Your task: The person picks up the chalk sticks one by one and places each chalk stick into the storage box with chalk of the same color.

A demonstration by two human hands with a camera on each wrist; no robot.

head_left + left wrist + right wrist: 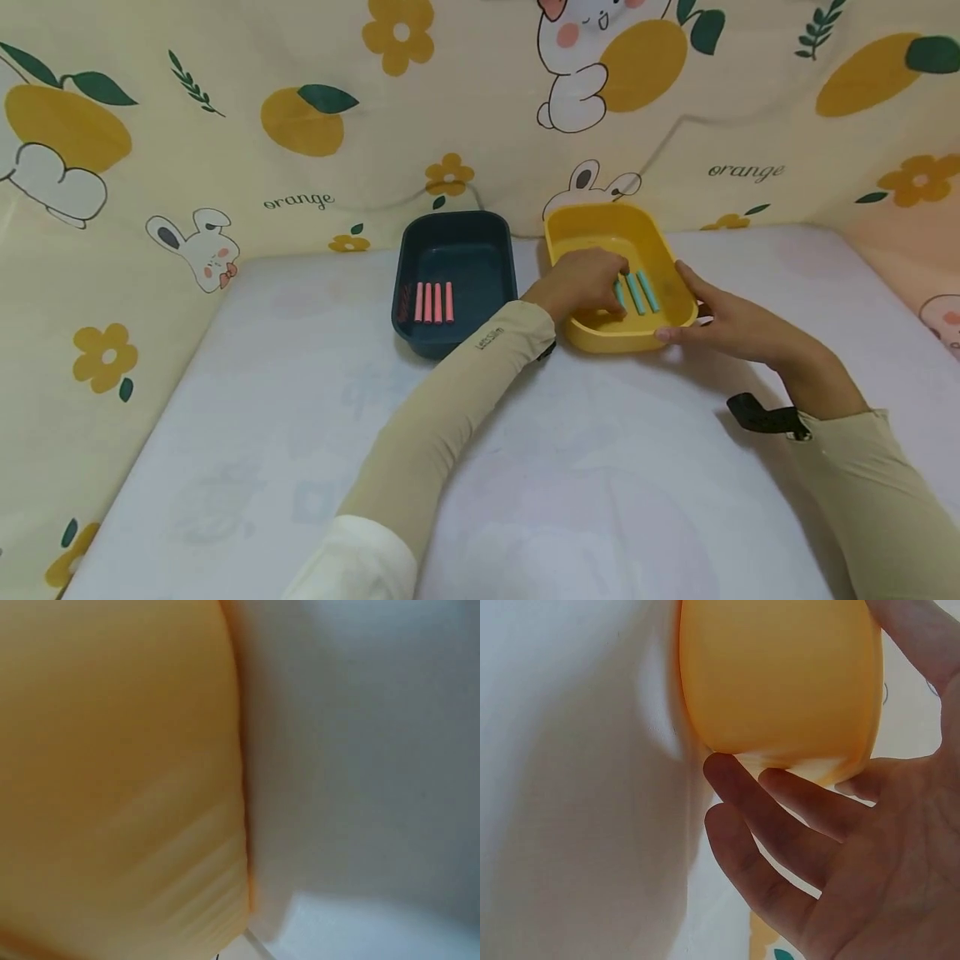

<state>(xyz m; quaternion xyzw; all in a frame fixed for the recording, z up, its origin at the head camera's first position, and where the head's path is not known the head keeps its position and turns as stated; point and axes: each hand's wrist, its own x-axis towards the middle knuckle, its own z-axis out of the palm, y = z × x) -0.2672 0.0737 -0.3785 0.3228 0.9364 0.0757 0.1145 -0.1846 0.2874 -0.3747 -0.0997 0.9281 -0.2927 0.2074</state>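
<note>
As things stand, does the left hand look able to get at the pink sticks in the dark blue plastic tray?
Probably yes. The left hand is inside the yellow plastic tray, and the pink sticks lie uncovered in the open dark blue plastic tray right beside it, nothing between.

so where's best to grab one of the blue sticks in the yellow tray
Pinch a blue stick across its narrow width near the middle, coming straight down. They lie flat, side by side on the floor of the yellow tray, whose walls block the sides; the left hand already reaches in from above.
</note>
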